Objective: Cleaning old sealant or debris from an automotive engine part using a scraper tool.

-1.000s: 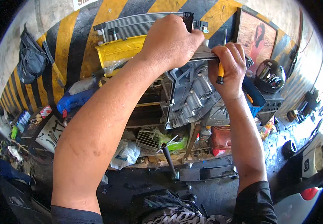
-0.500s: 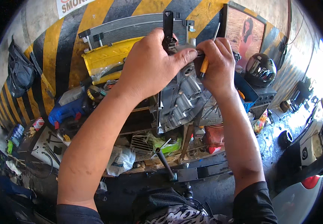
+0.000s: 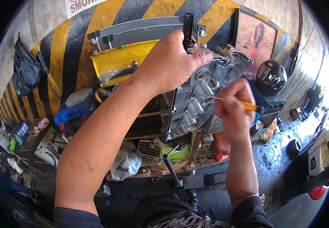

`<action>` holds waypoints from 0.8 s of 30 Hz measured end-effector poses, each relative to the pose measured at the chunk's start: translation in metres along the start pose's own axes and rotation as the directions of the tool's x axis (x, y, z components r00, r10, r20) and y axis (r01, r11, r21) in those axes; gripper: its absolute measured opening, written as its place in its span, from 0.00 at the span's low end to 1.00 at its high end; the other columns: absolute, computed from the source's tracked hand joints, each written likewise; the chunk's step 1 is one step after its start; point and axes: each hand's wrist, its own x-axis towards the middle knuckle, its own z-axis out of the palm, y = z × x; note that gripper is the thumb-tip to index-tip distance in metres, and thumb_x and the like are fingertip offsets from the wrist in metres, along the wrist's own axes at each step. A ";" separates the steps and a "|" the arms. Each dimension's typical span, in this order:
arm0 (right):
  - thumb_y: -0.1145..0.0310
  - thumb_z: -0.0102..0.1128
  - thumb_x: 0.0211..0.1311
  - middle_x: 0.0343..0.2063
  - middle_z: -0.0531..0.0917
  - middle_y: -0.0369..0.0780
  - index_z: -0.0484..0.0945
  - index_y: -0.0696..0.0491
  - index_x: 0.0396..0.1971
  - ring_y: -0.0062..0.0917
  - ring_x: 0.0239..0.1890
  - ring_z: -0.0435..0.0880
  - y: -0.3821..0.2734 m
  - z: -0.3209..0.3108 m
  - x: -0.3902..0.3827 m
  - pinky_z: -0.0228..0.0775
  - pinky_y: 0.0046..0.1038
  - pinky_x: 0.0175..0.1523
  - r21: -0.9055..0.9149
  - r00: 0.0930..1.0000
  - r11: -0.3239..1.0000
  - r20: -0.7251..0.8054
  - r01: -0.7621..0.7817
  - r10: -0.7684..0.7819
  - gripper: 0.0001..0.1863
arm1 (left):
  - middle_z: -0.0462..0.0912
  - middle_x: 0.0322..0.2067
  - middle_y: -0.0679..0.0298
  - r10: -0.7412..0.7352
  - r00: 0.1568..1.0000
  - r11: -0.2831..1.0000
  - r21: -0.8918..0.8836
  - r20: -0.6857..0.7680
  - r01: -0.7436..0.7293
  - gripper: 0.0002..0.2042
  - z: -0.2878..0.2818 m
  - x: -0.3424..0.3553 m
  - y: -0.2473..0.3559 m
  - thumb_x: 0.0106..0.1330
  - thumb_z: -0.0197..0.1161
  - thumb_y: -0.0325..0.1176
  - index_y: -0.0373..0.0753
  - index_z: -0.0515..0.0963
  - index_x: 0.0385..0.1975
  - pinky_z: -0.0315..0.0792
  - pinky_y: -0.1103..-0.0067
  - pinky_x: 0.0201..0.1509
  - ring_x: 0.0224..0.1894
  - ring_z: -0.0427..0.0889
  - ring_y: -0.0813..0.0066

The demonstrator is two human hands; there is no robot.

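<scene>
Metal casing (image 3: 189, 108) held at its upper edge

The casing is tilted above the bench (image 3: 206, 166), its ribbed side facing the person. The left hand (image 3: 172, 62) is closed over the upper edge, thumb lying along the rim; its other fingers are mostly hidden. A black bar (image 3: 188, 26) rises just beside that hand; whether it is gripped cannot be told. The right hand (image 3: 235, 106), curled nearly into a fist, holds a yellow-handled screwdriver (image 3: 250, 106), its thin tip pointing left over the casing's face; contact cannot be made out. Behind, a yellow panel (image 3: 120, 57) and a radiator (image 3: 141, 31) stand before a striped wall (image 3: 61, 49). A black helmet (image 3: 271, 76) sits to the right, a blue case (image 3: 71, 113) to the left.
</scene>
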 end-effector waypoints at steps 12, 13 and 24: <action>0.74 0.71 0.65 0.29 0.87 0.39 0.81 0.59 0.35 0.14 0.25 0.79 0.034 0.020 0.018 0.72 0.18 0.31 -0.227 0.990 0.973 0.144 0.043 -0.010 0.07 | 0.84 0.38 0.64 -0.027 0.998 0.999 0.039 0.052 0.025 0.21 -0.002 0.003 0.002 0.68 0.69 0.55 0.42 0.78 0.41 0.74 0.75 0.50 0.43 0.81 0.76; 0.76 0.71 0.65 0.29 0.86 0.39 0.81 0.59 0.35 0.14 0.26 0.80 0.033 0.023 0.016 0.72 0.18 0.31 -0.345 0.979 0.933 0.203 0.100 -0.029 0.06 | 0.84 0.38 0.64 -0.028 0.998 0.999 0.023 0.055 0.027 0.21 -0.002 0.003 0.001 0.68 0.69 0.54 0.41 0.78 0.41 0.73 0.75 0.52 0.43 0.81 0.76; 0.79 0.73 0.60 0.28 0.85 0.37 0.84 0.61 0.31 0.18 0.32 0.83 0.005 0.044 0.029 0.74 0.20 0.40 -0.255 0.983 0.956 0.142 0.147 -0.113 0.05 | 0.84 0.43 0.64 -0.052 0.993 0.997 -0.060 0.102 0.058 0.17 -0.001 0.007 -0.003 0.70 0.69 0.49 0.42 0.76 0.42 0.70 0.75 0.58 0.49 0.78 0.77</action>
